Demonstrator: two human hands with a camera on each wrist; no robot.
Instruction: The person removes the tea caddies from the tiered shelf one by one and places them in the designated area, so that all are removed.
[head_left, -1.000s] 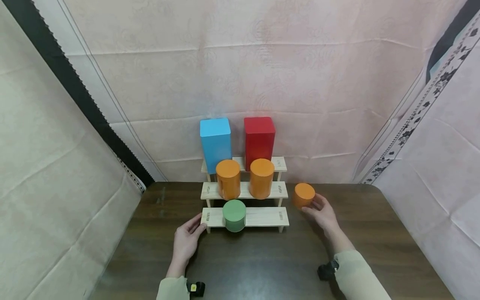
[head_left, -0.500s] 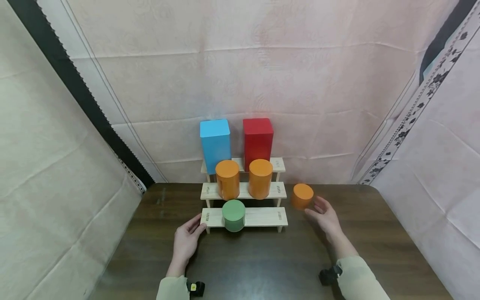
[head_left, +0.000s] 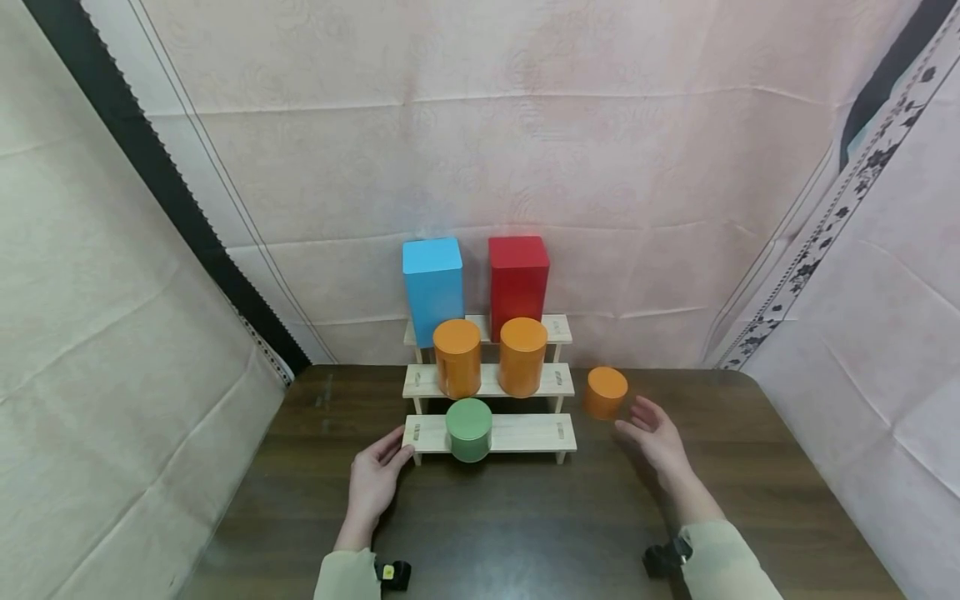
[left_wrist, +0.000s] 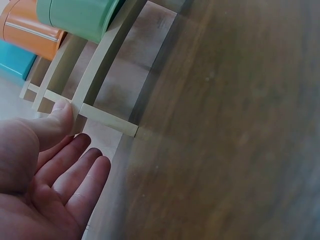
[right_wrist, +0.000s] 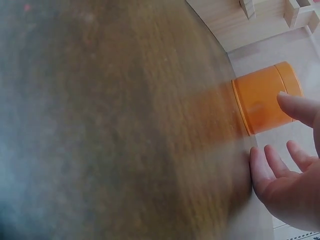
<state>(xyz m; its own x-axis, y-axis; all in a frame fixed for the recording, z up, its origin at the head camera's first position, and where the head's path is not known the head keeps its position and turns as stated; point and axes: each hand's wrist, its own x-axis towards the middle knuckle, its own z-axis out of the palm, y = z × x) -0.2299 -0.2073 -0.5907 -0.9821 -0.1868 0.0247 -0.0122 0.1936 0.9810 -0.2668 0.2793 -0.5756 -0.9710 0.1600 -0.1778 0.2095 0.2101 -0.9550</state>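
A three-tier wooden display stand [head_left: 525, 432] stands on the dark table. My left hand [head_left: 375, 479] pinches the left end of its lowest tier; in the left wrist view the thumb [left_wrist: 61, 114] lies against the wood, the other fingers stretched out below. A short orange round tin [head_left: 604, 393] stands upright on the table right of the stand. My right hand [head_left: 656, 437] is just right of this tin, apart from it, fingers loosely bent and holding nothing. In the right wrist view the thumb [right_wrist: 297, 107] overlaps the tin [right_wrist: 265, 100].
A short green tin [head_left: 468, 430] sits left of centre on the lowest tier. Two taller orange tins [head_left: 457, 360] stand on the middle tier. On the top tier are a blue box [head_left: 433, 287] and a red box [head_left: 519, 283]. Pale cloth [head_left: 637, 167] hangs behind the table.
My right hand has let go of the short orange tin and drawn back slightly to the right. The tin stays on the table. My left hand keeps its hold on the stand.
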